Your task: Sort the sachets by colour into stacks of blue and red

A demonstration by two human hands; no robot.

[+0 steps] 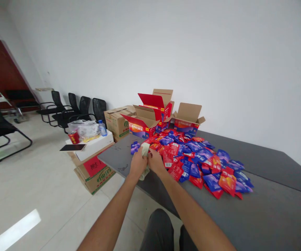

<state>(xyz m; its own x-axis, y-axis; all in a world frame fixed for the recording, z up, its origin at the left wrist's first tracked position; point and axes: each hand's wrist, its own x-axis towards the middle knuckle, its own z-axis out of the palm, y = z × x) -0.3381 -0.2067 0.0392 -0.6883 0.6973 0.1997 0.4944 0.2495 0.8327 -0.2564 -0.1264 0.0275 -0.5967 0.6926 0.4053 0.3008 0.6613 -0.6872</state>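
Left hand (138, 162) just beside right hand (155, 160)

The dark grey worktop (276, 209) carried a loose heap of red and blue packets (192, 157), many overlapping. Some blue packaging (134, 147) lay just left of the heap. Behind the heap stood open cardboard boxes (139, 130), flaps raised, and a seam (281, 183) ran off to its right.
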